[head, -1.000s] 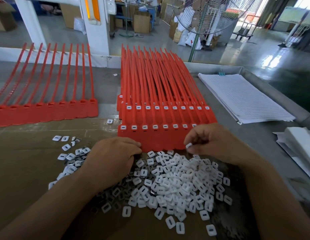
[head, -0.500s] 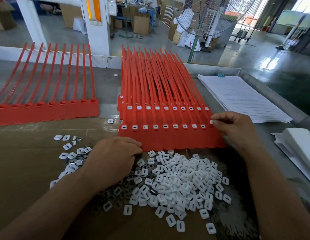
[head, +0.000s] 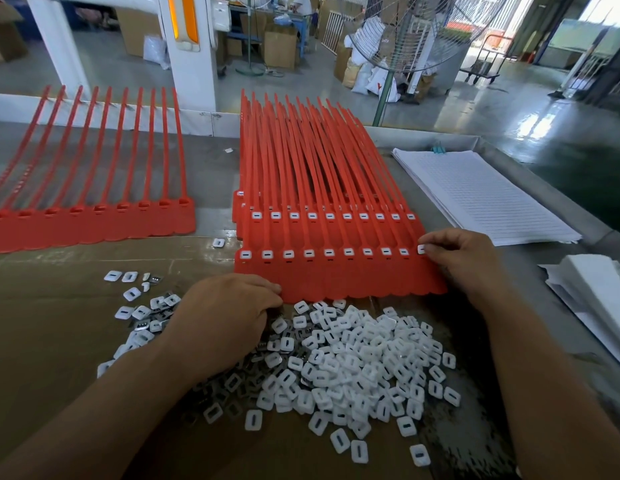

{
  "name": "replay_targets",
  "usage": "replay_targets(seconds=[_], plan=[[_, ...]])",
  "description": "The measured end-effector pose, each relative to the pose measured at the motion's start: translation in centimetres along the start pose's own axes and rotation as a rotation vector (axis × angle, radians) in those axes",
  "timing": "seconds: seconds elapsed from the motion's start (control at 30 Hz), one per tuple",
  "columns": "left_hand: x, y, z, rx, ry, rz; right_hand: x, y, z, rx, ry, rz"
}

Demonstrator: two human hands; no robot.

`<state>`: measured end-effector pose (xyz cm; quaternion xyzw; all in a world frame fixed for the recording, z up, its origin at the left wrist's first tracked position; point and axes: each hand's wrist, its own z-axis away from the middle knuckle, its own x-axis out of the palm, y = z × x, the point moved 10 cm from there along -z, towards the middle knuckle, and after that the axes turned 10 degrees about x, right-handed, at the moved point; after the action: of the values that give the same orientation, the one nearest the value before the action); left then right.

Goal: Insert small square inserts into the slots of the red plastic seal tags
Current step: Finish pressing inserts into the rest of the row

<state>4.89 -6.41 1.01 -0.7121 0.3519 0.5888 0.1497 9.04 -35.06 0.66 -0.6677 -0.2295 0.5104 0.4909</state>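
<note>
A stack of red seal tag strips (head: 336, 275) lies in the middle of the table, each tag head in the two visible rows carrying a white square insert. My right hand (head: 464, 261) is at the right end of the front row, its fingertips pressing a white insert (head: 421, 249) into the last tag's slot. A large pile of loose white inserts (head: 353, 362) lies on brown cardboard in front of the stack. My left hand (head: 225, 317) rests curled on the pile's left side, touching the front strip's lower edge; what its fingers hold is hidden.
Another red tag strip (head: 93, 223) with unfilled slots lies at the left. A stack of lined white paper (head: 481, 195) sits at the right, more white sheets (head: 599, 296) at the right edge. A standing fan (head: 405, 36) is beyond the table.
My right hand lifted an insert from the pile's edge, carried it up and right, and set it on the last tag of the front row. My left hand stayed put.
</note>
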Motion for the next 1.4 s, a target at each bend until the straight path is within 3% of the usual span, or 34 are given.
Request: replay_targets(seconds=[0.67, 1.4], plan=[[-0.3, -0.1, 0.1, -0.012, 0.004, 0.024, 0.5, 1.1, -0.8, 0.05, -0.009, 0.183], [-0.5, -0.1, 0.3, -0.037, 0.007, 0.04, 0.4, 1.5, -0.7, 0.104, 0.004, 0.123]])
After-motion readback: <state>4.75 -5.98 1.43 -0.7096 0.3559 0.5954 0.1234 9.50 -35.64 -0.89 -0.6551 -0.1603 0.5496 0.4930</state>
